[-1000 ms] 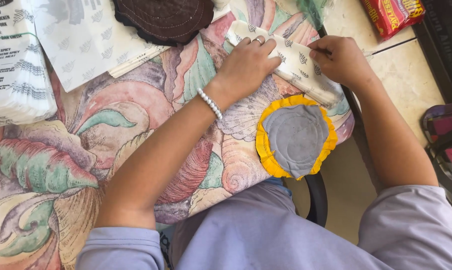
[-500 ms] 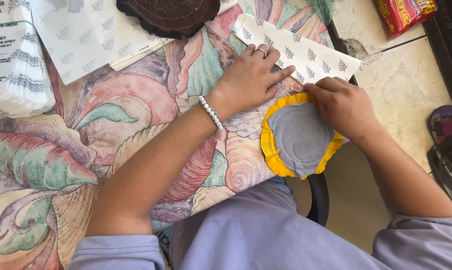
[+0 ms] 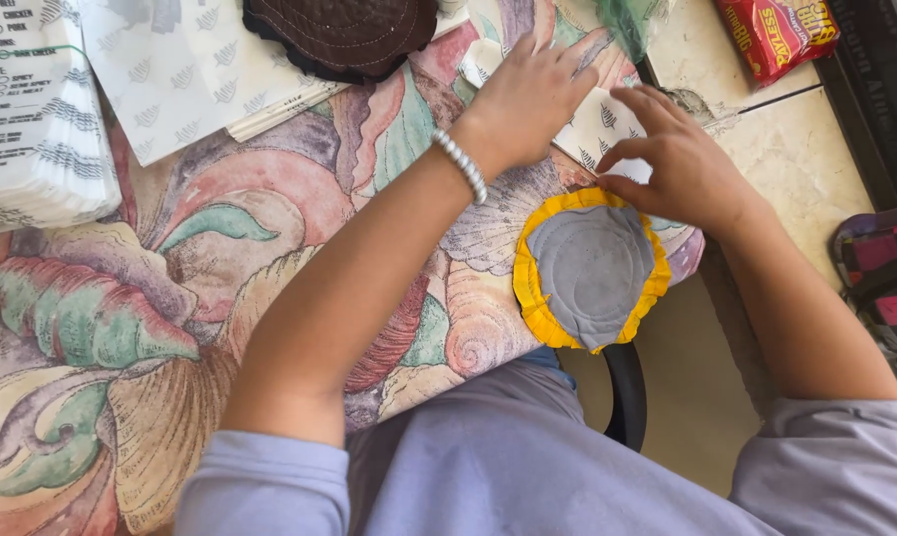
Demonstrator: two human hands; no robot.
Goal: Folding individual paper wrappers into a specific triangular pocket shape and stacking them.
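Far to the left of both hands we saw a stack of white printed paper bags (image 3: 31,129), and just right of it more flat white sheets w/ a small leaf pattern (image 3: 185,84). Above and left of the left hand sat a dark brown round quilted fabric piece (image 3: 344,35), lying partly on those sheets. All of this rested on a table cloth w/ big pastel shell and leaf print (image 3: 121,328).

Our left hand (image 3: 528,94) lay flat, fingers spread wide, palm down, pressing on a white leaf-patterned paper strip (image 3: 607,129); a white bead bracelet (image 3: 463,166) sat at the wrist. The strip ran under the hand and out toward the right hand.

Our right hand (image 3: 682,174) was curled, thumb and forefinger pinched close at the strip's edge; we couldn't tell if they actually gripped it. Directly below that hand, touching its heel, lay a round grey quilted fabric pad w/ a ruffled yellow border (image 3: 589,268), flat on the cloth at the table's near-right corner.

Up and right of the right hand, well apart, lay a red and yellow snack packet (image 3: 776,30) on a pale stone surface (image 3: 796,149).
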